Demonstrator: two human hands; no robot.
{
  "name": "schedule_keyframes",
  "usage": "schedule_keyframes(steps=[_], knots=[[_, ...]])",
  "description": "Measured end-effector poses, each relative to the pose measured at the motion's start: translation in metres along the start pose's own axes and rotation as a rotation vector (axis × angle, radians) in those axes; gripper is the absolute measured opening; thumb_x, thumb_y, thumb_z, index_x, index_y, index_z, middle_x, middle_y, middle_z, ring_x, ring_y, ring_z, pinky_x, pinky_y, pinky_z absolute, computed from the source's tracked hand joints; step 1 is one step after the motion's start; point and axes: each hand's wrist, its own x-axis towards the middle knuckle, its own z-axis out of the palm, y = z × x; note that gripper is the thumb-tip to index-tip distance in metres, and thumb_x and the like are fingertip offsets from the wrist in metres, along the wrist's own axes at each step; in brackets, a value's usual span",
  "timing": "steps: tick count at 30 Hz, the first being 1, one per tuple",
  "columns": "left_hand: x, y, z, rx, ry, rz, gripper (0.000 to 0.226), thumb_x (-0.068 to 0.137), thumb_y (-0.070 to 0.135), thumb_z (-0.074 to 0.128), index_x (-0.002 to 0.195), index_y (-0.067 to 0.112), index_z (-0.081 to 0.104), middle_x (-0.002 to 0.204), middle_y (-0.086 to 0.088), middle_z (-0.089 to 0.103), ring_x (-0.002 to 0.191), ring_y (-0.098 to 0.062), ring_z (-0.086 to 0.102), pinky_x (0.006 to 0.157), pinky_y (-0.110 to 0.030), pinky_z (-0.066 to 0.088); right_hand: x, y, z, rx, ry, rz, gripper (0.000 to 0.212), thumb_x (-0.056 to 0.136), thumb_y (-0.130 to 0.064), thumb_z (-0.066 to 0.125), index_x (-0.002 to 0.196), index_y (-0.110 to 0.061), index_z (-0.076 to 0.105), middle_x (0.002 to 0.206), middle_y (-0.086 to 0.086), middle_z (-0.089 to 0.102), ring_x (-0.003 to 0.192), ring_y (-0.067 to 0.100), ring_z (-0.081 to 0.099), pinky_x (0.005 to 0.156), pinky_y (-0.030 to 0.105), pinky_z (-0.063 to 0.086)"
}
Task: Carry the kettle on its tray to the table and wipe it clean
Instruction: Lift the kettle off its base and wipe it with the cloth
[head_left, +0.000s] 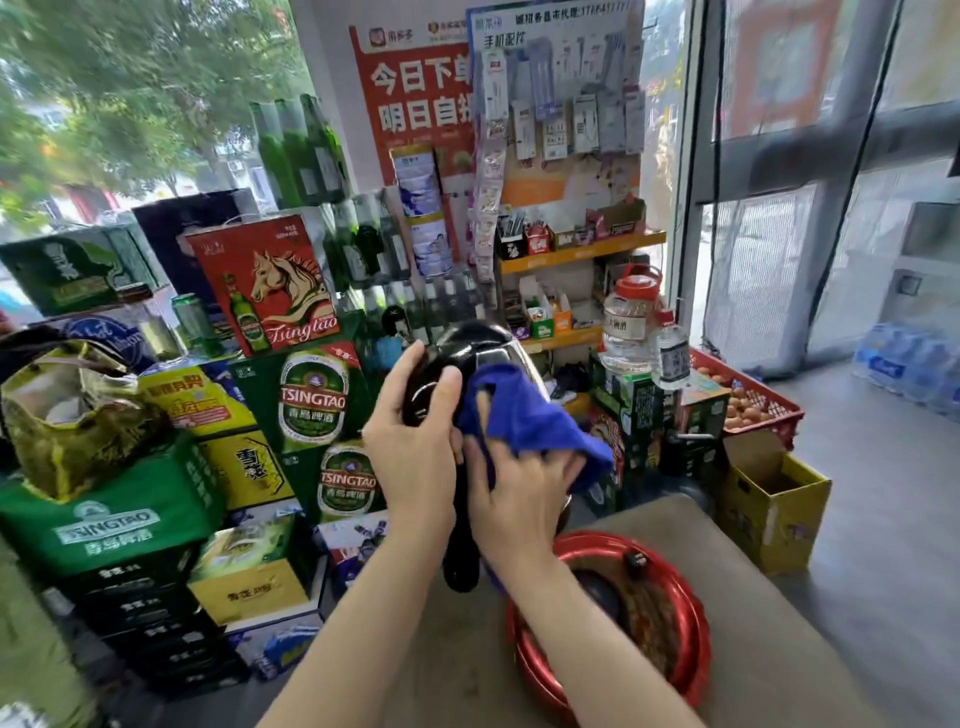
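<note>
Gripping the black kettle by its handle, your left hand holds it up above the red tray, clear of it. Your right hand clamps a blue cloth against the kettle's side. That tray sits on the bench, with Tsingtao beer cartons stacked beyond it.

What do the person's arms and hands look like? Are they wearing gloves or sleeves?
No gloves and no sleeves in view. Both forearms are bare from the bottom of the picture up to the wrists. The left hand and right hand are bare too, with no rings, watch or bracelets that I can see. The fingernails look short and plain.
</note>
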Motion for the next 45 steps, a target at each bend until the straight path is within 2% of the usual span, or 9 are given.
schedule_keyframes(steps=[4,10,16,20,26,28,33,38,45], knots=[[-0.010,-0.006,-0.013,-0.052,-0.023,-0.051,0.033,0.091,0.017,0.070,0.122,0.028,0.069,0.056,-0.001,0.054,0.044,-0.021,0.040,0.044,-0.030,0.036,0.074,0.012,-0.011,0.193,-0.332,0.345,0.067,0.083,-0.072,0.036,0.141,-0.041,0.048,0.140,-0.002,0.058,0.127,0.036,0.046,0.108,0.054,0.032],[0.002,0.002,-0.029,-0.229,0.086,-0.090,0.032,0.092,0.016,0.068,0.124,0.024,0.070,0.060,-0.008,0.046,0.043,-0.019,0.037,0.043,-0.027,0.033,0.080,0.070,-0.013,1.252,-0.412,0.908,0.047,0.073,-0.046,0.078,0.105,-0.013,0.073,0.101,0.006,0.073,0.100,0.032,0.065,0.086,0.031,0.055],[0.002,-0.016,-0.009,-0.124,0.087,-0.137,0.034,0.092,0.016,0.070,0.124,0.026,0.069,0.059,-0.002,0.055,0.043,-0.018,0.039,0.042,-0.028,0.035,-0.036,0.027,-0.002,-0.026,-0.152,0.032,0.054,0.097,-0.059,0.032,0.140,-0.031,0.048,0.142,0.002,0.055,0.119,0.036,0.044,0.095,0.051,0.034],[-0.013,-0.018,-0.005,-0.006,-0.025,-0.052,0.037,0.089,0.018,0.073,0.123,0.033,0.068,0.069,-0.002,0.066,0.047,-0.016,0.045,0.045,-0.028,0.041,0.019,0.015,-0.001,-0.073,-0.147,0.032,0.050,0.096,-0.050,0.032,0.143,-0.039,0.045,0.146,-0.002,0.053,0.116,0.040,0.050,0.091,0.055,0.039],[-0.004,0.001,-0.009,-0.134,0.027,-0.074,0.038,0.088,0.016,0.073,0.123,0.033,0.070,0.058,0.000,0.054,0.044,-0.020,0.036,0.042,-0.027,0.033,0.079,0.086,0.016,1.155,-0.483,0.765,0.066,0.067,-0.062,0.079,0.111,-0.013,0.069,0.091,0.005,0.066,0.073,0.019,0.063,0.064,0.027,0.050],[0.006,0.004,-0.014,-0.214,0.073,-0.096,0.038,0.088,0.017,0.074,0.123,0.032,0.070,0.059,-0.001,0.052,0.044,-0.019,0.036,0.043,-0.027,0.033,0.054,0.097,0.011,1.247,-0.365,0.916,0.083,0.060,-0.059,0.084,0.121,-0.005,0.067,0.112,0.016,0.067,0.098,0.031,0.067,0.087,0.038,0.054],[0.009,-0.009,-0.002,-0.161,0.054,-0.155,0.039,0.090,0.016,0.071,0.126,0.030,0.067,0.053,0.003,0.055,0.043,-0.016,0.039,0.041,-0.027,0.036,-0.024,0.032,0.002,0.141,-0.128,0.063,0.053,0.096,-0.059,0.035,0.139,-0.034,0.050,0.145,-0.002,0.053,0.122,0.030,0.047,0.099,0.051,0.036],[-0.002,-0.014,-0.007,-0.137,-0.058,-0.158,0.035,0.089,0.016,0.071,0.118,0.035,0.071,0.053,-0.003,0.052,0.043,-0.018,0.038,0.040,-0.026,0.036,0.068,0.002,-0.004,-0.047,-0.264,0.170,0.050,0.095,-0.053,0.032,0.141,-0.041,0.048,0.149,-0.010,0.048,0.125,0.037,0.047,0.100,0.054,0.039],[0.016,-0.003,-0.045,-0.316,-0.119,-0.193,0.038,0.089,0.013,0.064,0.126,0.023,0.069,0.056,-0.008,0.041,0.042,-0.016,0.034,0.039,-0.023,0.032,0.105,0.078,-0.006,1.238,-0.687,0.831,0.049,0.089,-0.047,0.065,0.127,-0.016,0.064,0.121,0.007,0.066,0.115,0.026,0.060,0.109,0.043,0.043]])
